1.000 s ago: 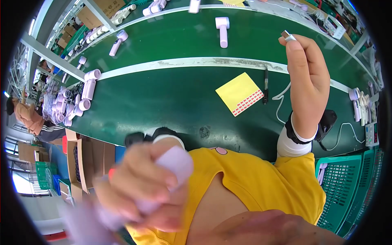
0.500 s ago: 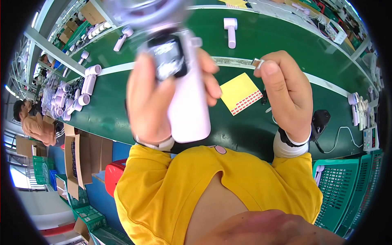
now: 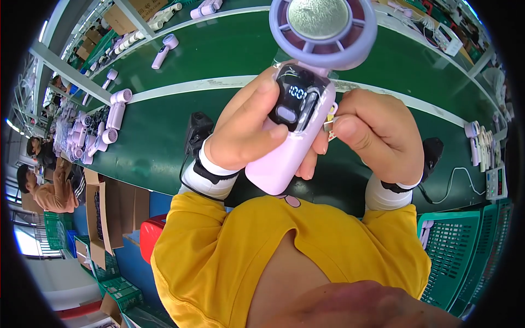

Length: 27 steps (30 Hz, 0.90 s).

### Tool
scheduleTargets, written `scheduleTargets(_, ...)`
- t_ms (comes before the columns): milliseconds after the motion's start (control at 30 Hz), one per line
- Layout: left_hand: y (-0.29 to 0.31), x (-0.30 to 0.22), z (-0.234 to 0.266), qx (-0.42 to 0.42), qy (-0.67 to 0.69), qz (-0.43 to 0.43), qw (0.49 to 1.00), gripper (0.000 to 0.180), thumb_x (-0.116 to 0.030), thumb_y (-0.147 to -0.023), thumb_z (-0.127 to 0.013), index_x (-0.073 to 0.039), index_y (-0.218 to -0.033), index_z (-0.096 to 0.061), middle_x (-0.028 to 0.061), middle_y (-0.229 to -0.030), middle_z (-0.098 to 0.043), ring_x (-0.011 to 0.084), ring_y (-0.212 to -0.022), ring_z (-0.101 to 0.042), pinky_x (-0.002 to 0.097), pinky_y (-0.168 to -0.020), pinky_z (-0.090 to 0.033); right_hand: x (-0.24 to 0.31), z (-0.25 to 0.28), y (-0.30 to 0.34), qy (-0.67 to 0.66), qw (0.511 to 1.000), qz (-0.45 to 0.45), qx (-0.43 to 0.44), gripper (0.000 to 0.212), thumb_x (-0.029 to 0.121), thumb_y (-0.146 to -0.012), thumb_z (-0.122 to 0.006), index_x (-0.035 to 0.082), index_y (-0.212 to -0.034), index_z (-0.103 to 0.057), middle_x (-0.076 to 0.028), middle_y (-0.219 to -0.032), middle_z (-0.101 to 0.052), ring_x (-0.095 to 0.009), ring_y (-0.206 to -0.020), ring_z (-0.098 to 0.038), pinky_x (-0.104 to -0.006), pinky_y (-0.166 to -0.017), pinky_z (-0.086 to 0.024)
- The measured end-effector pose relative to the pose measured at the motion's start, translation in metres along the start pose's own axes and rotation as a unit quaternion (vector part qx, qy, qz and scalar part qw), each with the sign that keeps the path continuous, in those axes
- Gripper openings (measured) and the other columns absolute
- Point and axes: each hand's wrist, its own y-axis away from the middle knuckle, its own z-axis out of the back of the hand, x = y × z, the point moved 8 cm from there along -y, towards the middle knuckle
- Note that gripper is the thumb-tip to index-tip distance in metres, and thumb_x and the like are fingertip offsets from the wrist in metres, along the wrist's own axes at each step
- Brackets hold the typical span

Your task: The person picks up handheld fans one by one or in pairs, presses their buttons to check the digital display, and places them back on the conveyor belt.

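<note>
Pink handheld fan (image 3: 292, 136) now raised close to the face, up from waist level a second ago; lit display visible. Smooth glossy plastic, round lilac grille. Left hand (image 3: 246, 131) wrapped around body; right hand (image 3: 377, 134) pinching small metal plug (image 3: 330, 124) at its side. Green surface (image 3: 219, 60) behind.

**A factory assembly line for handheld fans**

A long green conveyor belt (image 3: 180, 71) runs left to right, with pink handheld fans (image 3: 109, 123) bunched at the left. Cardboard boxes (image 3: 106, 210) stand on the near left, green plastic crates (image 3: 465, 246) at the right, and another worker (image 3: 46, 188) sits far left.
</note>
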Motion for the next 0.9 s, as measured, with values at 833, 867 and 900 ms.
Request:
scheduleTargets(833,-0.009,0.002,-0.008,0.022,-0.104,-0.071,0.992,0.043,-0.002,-0.078,-0.044,0.006,-0.117,-0.03,0.0208,-0.1,-0.05,0.0255,-0.067,-0.058,0.0331,-0.055,-0.049,-0.006,0.009,0.001,-0.021,0.997,-0.07,-0.017,0.023,0.019,-0.088,-0.048,0.002,-0.072,-0.051,-0.006,-0.066,-0.058,-0.02,-0.057,-0.054,-0.0258,-0.05,-0.041)
scheduleTargets(867,-0.011,0.003,-0.009,0.02,-0.111,-0.078,0.991,0.043,-0.002,-0.078,-0.044,0.006,-0.117,-0.03,0.0207,-0.099,-0.05,0.0255,-0.067,-0.057,0.0332,-0.056,-0.049,-0.006,0.01,0.0,-0.014,0.996,-0.078,-0.032,0.023,0.019,-0.088,-0.048,0.002,-0.073,-0.051,-0.006,-0.066,-0.058,-0.02,-0.056,-0.054,-0.0256,-0.05,-0.041)
scheduleTargets(900,-0.013,0.003,-0.009,0.018,-0.118,-0.086,0.989,0.043,-0.001,-0.078,-0.044,0.006,-0.117,-0.03,0.0206,-0.099,-0.05,0.0254,-0.068,-0.057,0.0333,-0.056,-0.049,-0.007,0.011,-0.001,-0.008,0.995,-0.086,-0.047,0.023,0.019,-0.088,-0.048,0.002,-0.073,-0.051,-0.006,-0.066,-0.058,-0.019,-0.056,-0.054,-0.0254,-0.05,-0.04)
